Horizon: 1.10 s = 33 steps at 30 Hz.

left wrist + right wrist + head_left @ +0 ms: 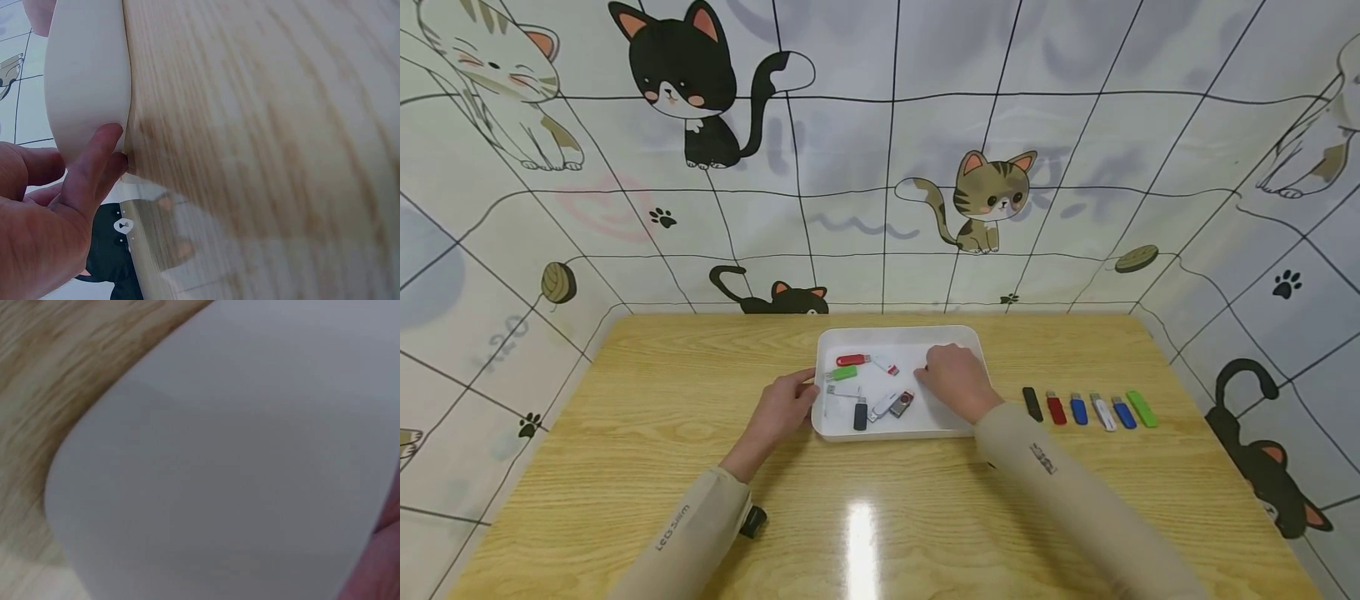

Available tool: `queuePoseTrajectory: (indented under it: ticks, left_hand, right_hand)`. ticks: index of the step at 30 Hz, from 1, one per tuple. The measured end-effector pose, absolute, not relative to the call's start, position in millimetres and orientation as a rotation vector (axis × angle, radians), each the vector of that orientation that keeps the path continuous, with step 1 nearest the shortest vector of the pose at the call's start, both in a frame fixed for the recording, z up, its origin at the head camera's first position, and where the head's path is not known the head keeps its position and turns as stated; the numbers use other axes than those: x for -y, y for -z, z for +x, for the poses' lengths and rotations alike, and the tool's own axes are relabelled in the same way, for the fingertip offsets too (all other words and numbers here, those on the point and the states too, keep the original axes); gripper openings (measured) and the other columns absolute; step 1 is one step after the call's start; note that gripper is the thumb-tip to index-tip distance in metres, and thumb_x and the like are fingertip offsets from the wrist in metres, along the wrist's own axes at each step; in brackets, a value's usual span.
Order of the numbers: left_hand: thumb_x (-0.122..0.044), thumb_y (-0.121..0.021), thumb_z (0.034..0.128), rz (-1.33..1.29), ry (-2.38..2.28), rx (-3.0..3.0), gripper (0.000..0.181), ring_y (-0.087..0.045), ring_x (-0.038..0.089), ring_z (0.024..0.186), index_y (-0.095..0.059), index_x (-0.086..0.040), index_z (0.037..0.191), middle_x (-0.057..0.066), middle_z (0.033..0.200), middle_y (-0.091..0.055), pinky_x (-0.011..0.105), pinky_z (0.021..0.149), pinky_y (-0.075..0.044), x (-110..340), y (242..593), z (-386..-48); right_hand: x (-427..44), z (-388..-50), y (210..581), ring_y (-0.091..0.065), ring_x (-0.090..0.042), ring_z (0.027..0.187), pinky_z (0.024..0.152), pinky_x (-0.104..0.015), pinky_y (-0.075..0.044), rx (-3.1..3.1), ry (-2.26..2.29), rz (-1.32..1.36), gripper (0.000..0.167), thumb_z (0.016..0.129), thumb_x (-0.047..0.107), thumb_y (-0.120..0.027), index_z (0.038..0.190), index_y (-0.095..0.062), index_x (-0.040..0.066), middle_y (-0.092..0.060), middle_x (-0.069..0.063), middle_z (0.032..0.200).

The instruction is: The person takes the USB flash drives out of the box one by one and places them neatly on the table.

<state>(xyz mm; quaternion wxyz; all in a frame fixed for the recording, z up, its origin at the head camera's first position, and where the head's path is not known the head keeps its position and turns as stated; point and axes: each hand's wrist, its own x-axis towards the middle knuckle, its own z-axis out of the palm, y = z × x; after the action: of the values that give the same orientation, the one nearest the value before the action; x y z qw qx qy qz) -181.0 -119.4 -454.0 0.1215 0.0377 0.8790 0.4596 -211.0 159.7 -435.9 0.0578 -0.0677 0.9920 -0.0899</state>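
A white tray (910, 335) stands on the wooden table with several USB sticks inside its left half. Among them are a red USB stick (852, 360), a green USB stick (842, 374), a black USB stick (860, 414) and a swivel USB stick (902, 404). My left hand (784, 406) grips the tray's left edge; in the left wrist view its fingers (94, 159) meet the white wall. Over the tray's right half, my right hand (957, 380) reaches down with bent fingers. Its fingertips, and anything between them, are hidden; the tray wall (219, 469) fills most of the right wrist view.
Right of the tray, several USB sticks lie in a row on the table (700, 358): a black one (1032, 404), a red one (1056, 408), two blue, a white one (1102, 412) and a green one (1142, 409). Cat-patterned walls (850, 150) enclose the table.
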Motion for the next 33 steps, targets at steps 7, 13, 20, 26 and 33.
queuePoseTrajectory:
  ticks: [7,13,20,26,33]
  left_hand:
    - [-0.010,-0.053,0.1079,0.099,-1.353,-2.554,0.045,-0.069,0.029,0.109,-0.049,0.002,0.152,0.025,0.136,-0.064,0.037,0.078,-0.063,118.8,454.6,-181.4]
    - [-0.009,-0.053,0.1079,0.099,-1.349,-2.552,0.046,-0.069,0.028,0.106,-0.048,0.002,0.152,0.025,0.135,-0.064,0.036,0.077,-0.063,118.9,454.5,-181.2]
    - [-0.010,-0.053,0.1073,0.106,-1.324,-2.589,0.045,-0.069,0.030,0.112,-0.050,0.003,0.150,0.025,0.133,-0.065,0.035,0.078,-0.062,118.9,453.9,-180.9]
    - [-0.011,-0.053,0.1075,0.115,-1.313,-2.597,0.045,-0.068,0.031,0.114,-0.050,0.004,0.150,0.026,0.134,-0.065,0.037,0.079,-0.062,120.2,454.0,-181.3]
    - [-0.011,-0.053,0.1077,0.110,-1.309,-2.595,0.045,-0.068,0.030,0.113,-0.050,0.003,0.150,0.025,0.135,-0.064,0.037,0.082,-0.062,120.3,454.5,-181.3]
  right_hand:
    - [-156.9,-211.1,435.2,-0.049,-0.019,0.060,0.056,-0.032,-0.040,-2.992,0.262,-0.190,0.025,0.098,0.011,-0.062,0.074,-0.064,0.006,-0.056,-0.005,0.065]
    - [-160.8,-213.9,436.3,-0.046,-0.019,0.062,0.058,-0.032,-0.039,-2.980,0.314,-0.183,0.024,0.097,0.011,-0.064,0.074,-0.061,0.005,-0.052,-0.004,0.066]
    - [-172.5,-212.5,426.9,-0.045,-0.017,0.062,0.058,-0.029,-0.036,-2.948,0.514,-0.089,0.029,0.097,0.018,-0.066,0.071,-0.060,0.006,-0.051,-0.002,0.067]
    - [-185.6,-203.8,408.2,-0.059,-0.017,0.066,0.061,-0.029,-0.046,-2.924,0.707,-0.044,0.026,0.099,0.022,-0.067,0.109,-0.073,-0.001,-0.069,-0.008,0.093]
    - [-205.5,-188.9,388.8,-0.058,-0.021,0.077,0.061,-0.029,-0.046,-2.923,0.835,0.015,0.032,0.100,0.024,-0.066,0.119,-0.070,-0.001,-0.069,-0.009,0.099]
